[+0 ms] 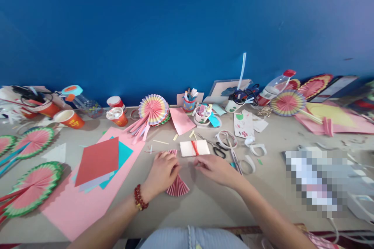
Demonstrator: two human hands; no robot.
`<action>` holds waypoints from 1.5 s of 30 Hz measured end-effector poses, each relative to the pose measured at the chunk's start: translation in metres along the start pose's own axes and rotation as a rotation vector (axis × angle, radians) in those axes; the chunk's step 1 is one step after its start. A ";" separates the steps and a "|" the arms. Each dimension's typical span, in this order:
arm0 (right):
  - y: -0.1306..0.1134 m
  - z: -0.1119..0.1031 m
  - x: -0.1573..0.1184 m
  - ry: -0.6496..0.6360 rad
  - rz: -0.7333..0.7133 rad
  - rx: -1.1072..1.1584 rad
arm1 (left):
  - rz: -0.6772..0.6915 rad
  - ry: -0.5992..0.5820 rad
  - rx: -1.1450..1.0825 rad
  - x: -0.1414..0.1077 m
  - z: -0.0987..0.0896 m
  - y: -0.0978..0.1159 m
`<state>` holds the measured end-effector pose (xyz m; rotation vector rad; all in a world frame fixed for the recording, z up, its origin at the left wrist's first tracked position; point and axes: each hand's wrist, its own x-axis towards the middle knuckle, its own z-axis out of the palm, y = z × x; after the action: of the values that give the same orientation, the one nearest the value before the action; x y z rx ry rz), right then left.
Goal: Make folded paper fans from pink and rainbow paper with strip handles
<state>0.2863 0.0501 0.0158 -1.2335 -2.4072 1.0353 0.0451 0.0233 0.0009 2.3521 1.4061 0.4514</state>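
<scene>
A pleated pink paper fan (178, 187) lies on the table in front of me, its folds spreading at both ends. My left hand (164, 172), with a red bead bracelet (139, 197) on the wrist, is closed around the fan's middle. To the right, my right hand (216, 168) is apart from the fan, its fingertips pinched together. Whatever they hold, if anything, is too small to make out. Just beyond that hand lies a white block (187, 149) wound with red string (194, 148).
Scissors (218, 151) and tape rolls (226, 139) lie right of the block. Coloured paper sheets (97, 161) are stacked at left. Finished round fans (36, 188), paper cups (69, 118) and a plastic bottle (274, 87) stand or lie around. A blue wall (175, 27) closes the back.
</scene>
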 end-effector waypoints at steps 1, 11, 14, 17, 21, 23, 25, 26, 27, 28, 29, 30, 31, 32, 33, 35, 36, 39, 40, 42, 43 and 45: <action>-0.001 -0.001 -0.001 -0.007 -0.023 -0.068 | 0.000 -0.001 0.038 0.001 0.000 0.003; -0.033 -0.006 0.022 0.129 -0.059 -0.090 | 0.002 -0.048 0.098 0.003 -0.003 0.006; -0.037 -0.007 0.035 0.124 -0.110 -0.047 | -0.030 -0.056 0.125 0.005 -0.004 0.009; -0.037 -0.007 0.046 0.114 -0.165 -0.004 | -0.051 -0.054 0.118 0.006 -0.003 0.011; -0.029 -0.003 0.048 0.224 -0.162 0.004 | -0.067 -0.048 0.064 0.007 -0.002 0.008; -0.024 0.002 0.041 0.330 -0.143 -0.031 | -0.079 -0.052 0.040 0.007 -0.003 0.005; -0.019 0.011 0.031 0.339 -0.140 -0.044 | -0.090 -0.062 0.014 0.007 -0.004 0.003; -0.017 0.015 0.026 0.287 -0.141 -0.027 | -0.091 -0.067 0.003 0.007 -0.004 0.002; -0.014 0.020 0.022 0.246 -0.147 -0.016 | -0.087 -0.070 -0.008 0.007 -0.004 0.001; -0.012 0.025 0.019 0.216 -0.148 -0.007 | -0.078 -0.069 -0.017 0.007 -0.005 0.000; -0.010 0.030 0.018 0.196 -0.145 0.002 | -0.066 -0.066 -0.024 0.006 -0.005 -0.001; -0.008 0.034 0.018 0.187 -0.137 0.009 | -0.055 -0.060 -0.032 0.006 -0.005 -0.002; -0.007 0.038 0.019 0.181 -0.127 0.014 | -0.048 -0.056 -0.041 0.006 -0.005 -0.003; -0.005 0.042 0.021 0.178 -0.117 0.019 | -0.045 -0.054 -0.050 0.006 -0.005 -0.003; -0.004 0.045 0.024 0.177 -0.107 0.021 | -0.045 -0.054 -0.058 0.006 -0.005 -0.004; -0.003 0.049 0.027 0.179 -0.094 0.023 | -0.052 -0.061 -0.068 0.006 -0.006 -0.005; -0.003 0.050 0.027 0.179 -0.089 0.028 | -0.056 -0.067 -0.070 0.006 -0.006 -0.005; -0.006 0.053 0.025 0.170 -0.085 0.053 | -0.064 -0.072 -0.071 0.006 -0.007 -0.006; -0.008 0.054 0.024 0.164 -0.086 0.061 | -0.064 -0.069 -0.073 0.006 -0.008 -0.006; -0.010 0.055 0.022 0.149 -0.091 0.073 | -0.067 -0.061 -0.084 0.006 -0.009 -0.005; -0.011 0.055 0.021 0.139 -0.097 0.076 | -0.068 -0.061 -0.094 0.006 -0.009 -0.005; -0.013 0.054 0.021 0.113 -0.117 0.082 | -0.071 -0.064 -0.111 0.006 -0.010 -0.005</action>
<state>0.2385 0.0355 -0.0158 -1.0801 -2.2976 0.9916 0.0399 0.0319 0.0078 2.2020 1.3937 0.4193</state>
